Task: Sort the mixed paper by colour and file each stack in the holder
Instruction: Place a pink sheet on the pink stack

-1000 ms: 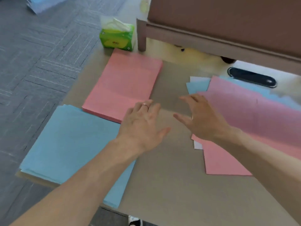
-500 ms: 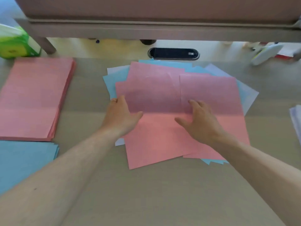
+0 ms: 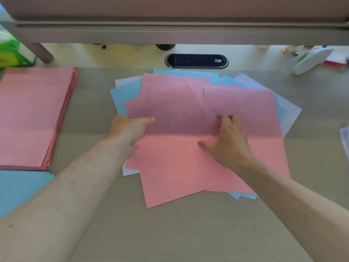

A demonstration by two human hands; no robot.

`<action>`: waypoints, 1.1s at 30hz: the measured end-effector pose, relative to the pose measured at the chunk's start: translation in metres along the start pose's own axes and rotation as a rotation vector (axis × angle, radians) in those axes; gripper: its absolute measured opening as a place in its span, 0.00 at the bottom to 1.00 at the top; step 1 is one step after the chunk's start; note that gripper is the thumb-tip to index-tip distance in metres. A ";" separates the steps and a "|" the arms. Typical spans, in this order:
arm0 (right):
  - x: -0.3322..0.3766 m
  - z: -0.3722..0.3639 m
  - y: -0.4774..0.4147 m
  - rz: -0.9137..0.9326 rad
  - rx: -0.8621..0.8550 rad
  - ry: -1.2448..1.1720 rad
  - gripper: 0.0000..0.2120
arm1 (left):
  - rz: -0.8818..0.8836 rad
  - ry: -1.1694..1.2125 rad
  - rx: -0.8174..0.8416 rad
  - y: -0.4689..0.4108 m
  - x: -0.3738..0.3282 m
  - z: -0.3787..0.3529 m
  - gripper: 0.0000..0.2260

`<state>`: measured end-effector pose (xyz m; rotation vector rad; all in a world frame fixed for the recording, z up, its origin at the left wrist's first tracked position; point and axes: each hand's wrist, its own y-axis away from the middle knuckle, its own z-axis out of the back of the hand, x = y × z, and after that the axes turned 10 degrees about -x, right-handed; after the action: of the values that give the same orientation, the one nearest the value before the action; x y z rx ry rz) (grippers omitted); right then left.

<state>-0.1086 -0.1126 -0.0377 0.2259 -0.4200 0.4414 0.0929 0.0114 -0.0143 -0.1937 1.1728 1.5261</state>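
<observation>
The mixed pile (image 3: 120,95) is found at the middle of the desk (image 3: 188,233), close to its far edge, with pink sheets uppermost and blue and white ones fanned beneath.

The top pink sheet (image 3: 179,167) is taken at its left edge by the left hand (image 3: 130,129). The thumb is laid on top and the fingers are hidden under the edge, so a pinch is judged, made to lift the sheet clear.

The right hand (image 3: 228,142) is arched over the pile with its thumb spread and its bent fingertips pressed down. This is judged to keep the lower sheets from sliding.

A pink stack (image 3: 35,114) is squared along the left edge, and a blue stack (image 3: 18,190) lies at the near left corner. Sorting is judged unfinished. No holder is in view.
</observation>
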 end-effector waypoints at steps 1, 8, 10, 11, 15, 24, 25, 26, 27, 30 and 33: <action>0.003 0.000 -0.002 -0.044 0.004 -0.028 0.41 | 0.002 -0.012 0.004 0.001 0.001 -0.001 0.14; 0.019 -0.008 -0.013 -0.155 0.053 -0.100 0.21 | -0.185 -0.140 0.004 -0.004 0.016 -0.006 0.28; 0.020 -0.007 -0.015 -0.149 0.068 -0.115 0.11 | -0.253 -0.170 0.000 0.000 0.019 -0.006 0.30; 0.018 -0.007 -0.015 -0.138 0.063 -0.143 0.06 | -0.290 -0.198 -0.002 0.004 0.020 -0.007 0.31; -0.004 0.010 -0.015 -0.119 -0.058 -0.263 0.08 | -0.480 -0.259 -0.018 0.024 0.016 -0.015 0.28; -0.108 0.070 -0.009 -0.300 -0.112 -0.181 0.05 | -0.544 -0.388 0.132 0.075 -0.006 -0.085 0.31; -0.115 0.069 -0.008 -0.315 -0.103 -0.185 0.04 | -0.503 -0.394 0.161 0.079 -0.008 -0.091 0.32; -0.120 0.068 -0.007 -0.330 -0.100 -0.201 0.04 | -0.452 -0.394 0.181 0.083 -0.011 -0.097 0.32; -0.123 0.067 -0.005 -0.340 -0.098 -0.226 0.07 | -0.405 -0.382 0.186 0.085 -0.012 -0.103 0.31; -0.127 0.062 -0.002 -0.344 -0.099 -0.272 0.15 | -0.297 -0.317 0.194 0.085 -0.021 -0.112 0.28; -0.127 0.061 0.001 -0.344 -0.099 -0.291 0.17 | -0.201 -0.241 0.229 0.081 -0.028 -0.116 0.25</action>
<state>-0.2341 -0.1767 -0.0386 0.2617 -0.6727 0.0478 -0.0169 -0.0815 -0.0072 0.0261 1.0901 1.1934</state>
